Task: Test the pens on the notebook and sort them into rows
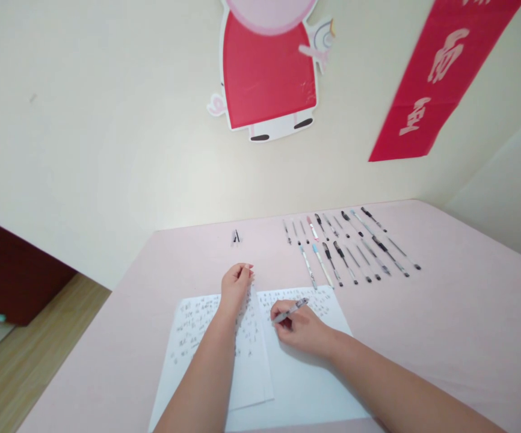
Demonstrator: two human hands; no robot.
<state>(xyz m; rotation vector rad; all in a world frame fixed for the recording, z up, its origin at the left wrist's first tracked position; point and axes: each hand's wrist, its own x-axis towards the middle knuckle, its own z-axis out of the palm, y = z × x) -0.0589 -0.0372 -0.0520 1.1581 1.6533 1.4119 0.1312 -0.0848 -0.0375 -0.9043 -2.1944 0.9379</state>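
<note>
My right hand grips a pen with a clear barrel. The pen's lower end is at the handwriting on the right-hand white sheet. At the upper edge of a left-hand sheet covered in handwriting, my left hand is closed, fingers drawn together. What its fingers hold, if anything, cannot be made out. That sheet overlaps the right one, and my left forearm crosses the writing.
Two rows of pens and refills lie beyond the paper to the right. Several small dark pieces sit at the back left on the pink tabletop. A wall with a red-and-white cutout and a red banner rises behind.
</note>
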